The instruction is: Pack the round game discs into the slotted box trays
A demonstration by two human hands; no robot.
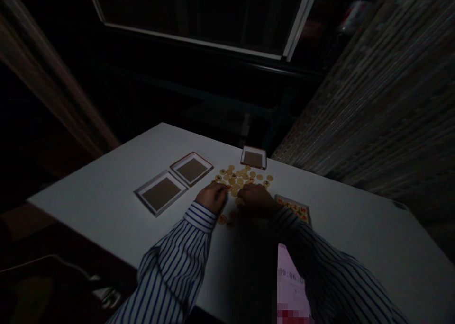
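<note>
A loose pile of round, pale yellow Chinese chess pieces point(239, 175) is spread on the white table, some with dark or red characters showing. My left hand point(212, 197) is at the pile's near left side, its fingers curled in at a red-marked piece point(229, 188). Across from it, my right hand point(256, 198) reaches over the near right part of the pile, fingers bent down among the pieces; what they hold, if anything, is hidden. A few pieces point(222, 219) lie nearer to me, in shadow. Beside my right wrist, a shallow box point(309, 214) holds rows of red-marked pieces.
Two shallow open trays, one nearer point(182, 187) and one farther point(212, 165), lie left of the pile. Another tray point(253, 166) stands behind it. A lit phone screen point(289, 276) shows under my right forearm. A curtain point(373, 87) hangs along the right of the white table point(106, 186).
</note>
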